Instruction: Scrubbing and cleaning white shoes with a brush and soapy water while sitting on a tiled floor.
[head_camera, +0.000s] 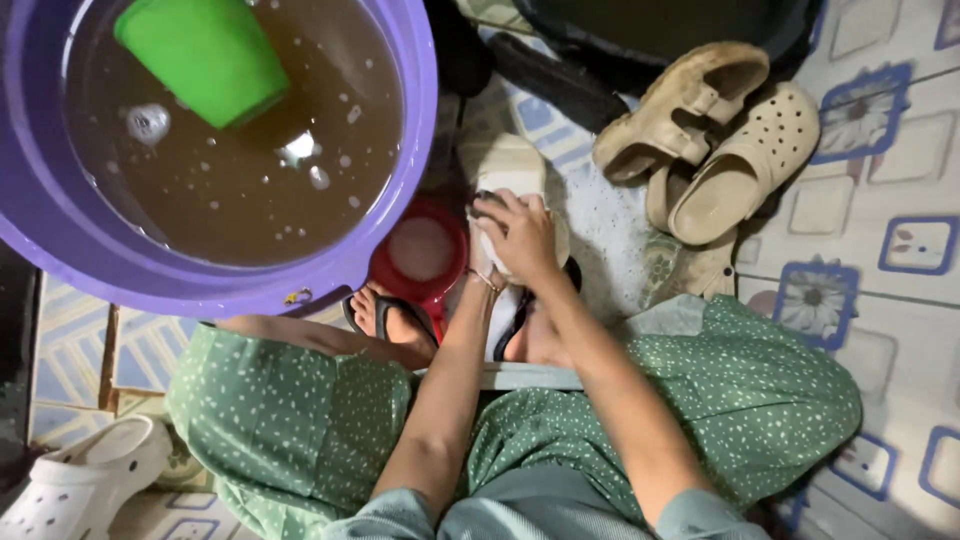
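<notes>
Right hand (522, 232) lay fingers-closed over a pale sandal (508, 170) on the tiled floor (860, 290), beside the red scoop (420, 255); left hand was hidden beneath, grip unclear. Scrubbing looked mid-way: beige sandals (720, 140) waited nearby, basin (60, 235) water already brown.

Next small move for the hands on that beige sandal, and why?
Probably keep scrubbing toward the toe of the beige sandal: the right hand presses on its middle, the left hand steadies its edge, and its toe end lies uncovered beside the red cup.
</notes>
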